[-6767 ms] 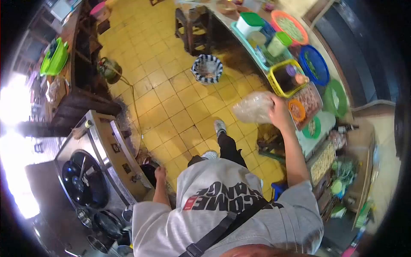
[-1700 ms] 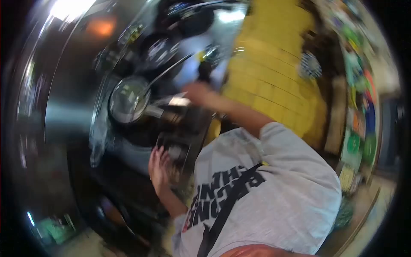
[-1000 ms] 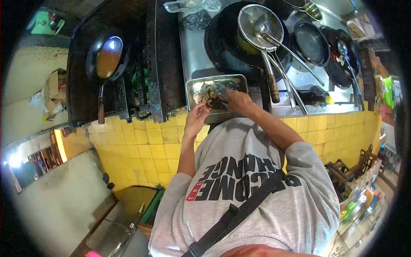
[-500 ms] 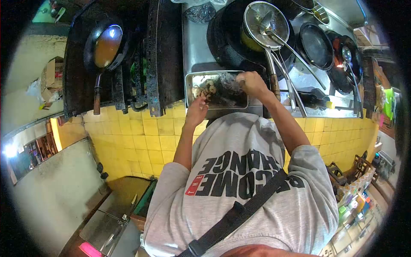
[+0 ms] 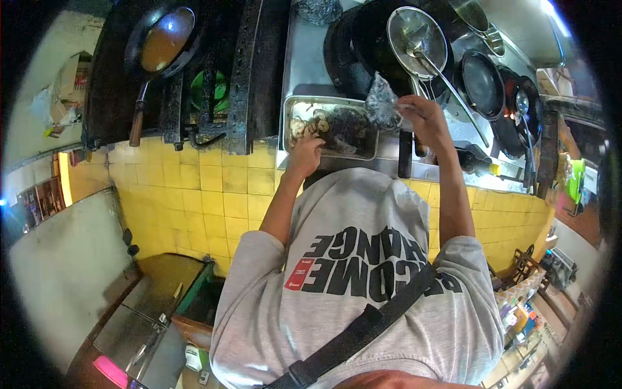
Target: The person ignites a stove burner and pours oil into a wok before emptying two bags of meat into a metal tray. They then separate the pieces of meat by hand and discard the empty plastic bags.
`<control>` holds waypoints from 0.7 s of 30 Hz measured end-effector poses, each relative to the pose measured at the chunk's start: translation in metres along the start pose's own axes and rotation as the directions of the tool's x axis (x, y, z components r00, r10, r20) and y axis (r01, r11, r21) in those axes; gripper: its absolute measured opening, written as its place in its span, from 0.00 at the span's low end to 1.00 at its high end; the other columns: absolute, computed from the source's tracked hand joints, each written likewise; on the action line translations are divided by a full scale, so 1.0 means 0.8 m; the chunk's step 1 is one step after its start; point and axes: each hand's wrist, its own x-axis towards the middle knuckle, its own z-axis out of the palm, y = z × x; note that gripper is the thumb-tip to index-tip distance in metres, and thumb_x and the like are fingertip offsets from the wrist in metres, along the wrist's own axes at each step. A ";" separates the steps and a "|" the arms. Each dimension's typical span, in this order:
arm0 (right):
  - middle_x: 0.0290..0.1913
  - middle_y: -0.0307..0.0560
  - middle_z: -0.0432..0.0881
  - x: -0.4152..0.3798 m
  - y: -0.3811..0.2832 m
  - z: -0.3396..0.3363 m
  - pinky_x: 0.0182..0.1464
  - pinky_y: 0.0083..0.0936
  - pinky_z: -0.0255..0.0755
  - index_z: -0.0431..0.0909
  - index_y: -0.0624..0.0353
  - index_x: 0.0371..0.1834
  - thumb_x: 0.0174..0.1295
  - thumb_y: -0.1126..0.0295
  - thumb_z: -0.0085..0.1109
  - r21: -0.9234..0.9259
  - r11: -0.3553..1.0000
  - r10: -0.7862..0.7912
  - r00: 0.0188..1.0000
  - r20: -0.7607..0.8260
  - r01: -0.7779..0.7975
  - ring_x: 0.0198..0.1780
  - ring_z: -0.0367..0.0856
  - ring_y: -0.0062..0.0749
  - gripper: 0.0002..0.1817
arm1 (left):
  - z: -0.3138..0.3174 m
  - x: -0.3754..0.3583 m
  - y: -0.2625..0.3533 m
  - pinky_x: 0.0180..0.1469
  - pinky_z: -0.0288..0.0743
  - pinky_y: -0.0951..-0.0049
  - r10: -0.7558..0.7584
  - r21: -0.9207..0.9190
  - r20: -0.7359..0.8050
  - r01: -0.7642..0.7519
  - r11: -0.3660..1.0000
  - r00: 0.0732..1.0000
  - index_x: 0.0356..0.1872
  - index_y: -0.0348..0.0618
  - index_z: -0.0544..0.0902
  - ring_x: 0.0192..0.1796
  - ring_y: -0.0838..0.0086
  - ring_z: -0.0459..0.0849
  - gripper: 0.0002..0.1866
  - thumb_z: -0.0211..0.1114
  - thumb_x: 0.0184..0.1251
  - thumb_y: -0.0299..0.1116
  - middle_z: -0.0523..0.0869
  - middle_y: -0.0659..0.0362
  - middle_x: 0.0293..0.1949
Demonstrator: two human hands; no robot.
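A rectangular metal tray [image 5: 295, 98] stands on the counter in front of my body. In its left part lie pale, sliced-looking food pieces [image 5: 311, 123]; dark food [image 5: 350, 129] fills the right part. My left hand [image 5: 304, 157] reaches over the near rim, its fingers bent together at the pale pieces. Whether a piece is between them is hidden. Just past the tray's right end, my right hand [image 5: 426, 120] grips a crumpled clear plastic bag [image 5: 382, 104] by one end, raised off the tray. Dark bits show low in the bag.
A mesh strainer [image 5: 405, 32] with a ladle [image 5: 447, 81] lies over a large dark wok behind the tray. Dark pans [image 5: 481, 84] and a bottle [image 5: 473, 159] are at right. To the left, a pan [image 5: 162, 52] holding brown liquid sits over the stove.
My right hand has lifted the plastic bag up and rightward out of the tray, uncovering the dark food. My left hand stays at the pale pieces. The camera view has shifted slightly.
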 end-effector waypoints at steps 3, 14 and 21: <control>0.38 0.45 0.82 -0.008 -0.008 -0.012 0.47 0.19 0.70 0.77 0.66 0.42 0.58 0.77 0.55 0.118 0.991 0.064 0.998 -0.023 -0.061 0.43 0.79 0.24 0.10 | 0.008 0.012 0.006 0.59 0.66 0.60 0.029 0.008 0.068 -0.029 1.000 0.997 0.47 0.45 0.79 0.54 0.53 0.74 0.14 0.56 0.59 0.29 0.77 0.48 0.51; 0.36 0.43 0.80 -0.032 -0.013 -0.019 0.45 0.19 0.72 0.74 0.66 0.44 0.63 0.74 0.52 0.561 0.820 0.141 0.990 -0.010 -0.111 0.40 0.79 0.24 0.09 | 0.054 0.048 0.005 0.59 0.67 0.61 0.185 0.023 0.172 -0.192 0.981 0.968 0.50 0.49 0.79 0.55 0.58 0.75 0.19 0.47 0.61 0.27 0.75 0.52 0.57; 0.37 0.45 0.81 -0.044 -0.015 -0.013 0.43 0.19 0.72 0.75 0.66 0.44 0.61 0.76 0.52 0.455 0.887 0.194 0.956 -0.220 -0.075 0.39 0.80 0.26 0.10 | 0.074 0.065 0.010 0.58 0.68 0.57 0.041 0.096 0.333 -0.077 0.992 0.942 0.47 0.46 0.80 0.54 0.54 0.76 0.18 0.46 0.61 0.37 0.80 0.47 0.49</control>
